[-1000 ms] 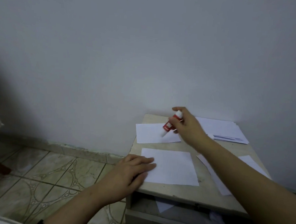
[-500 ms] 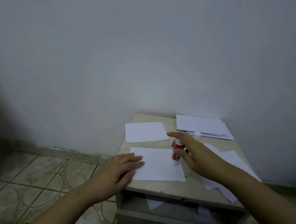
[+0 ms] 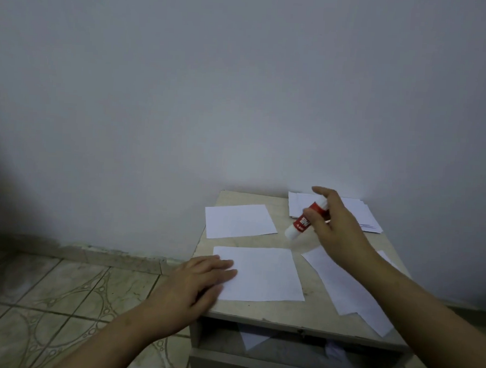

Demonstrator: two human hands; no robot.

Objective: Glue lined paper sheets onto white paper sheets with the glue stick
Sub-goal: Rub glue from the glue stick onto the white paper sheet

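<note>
**Hand lifts glue stick off the sheet**

The right hand [image 3: 337, 226] grips the glue stick [image 3: 308, 220] near its upper end, fingers wrapped round the barrel, tilting it so the white lower end hangs above bare table [image 3: 256, 312], likely between strokes. The stick is a smooth plastic cylinder, red label, white ends. The left hand [image 3: 193, 286] lies flat, fingers spread, holding nothing; it pins the near sheet [image 3: 267, 273] by its left edge, probably so thin paper cannot slide. A second sheet [image 3: 239, 220] lies beyond, a stack [image 3: 359, 216] by the wall, loose sheets [image 3: 343, 286] under the right forearm.
</note>
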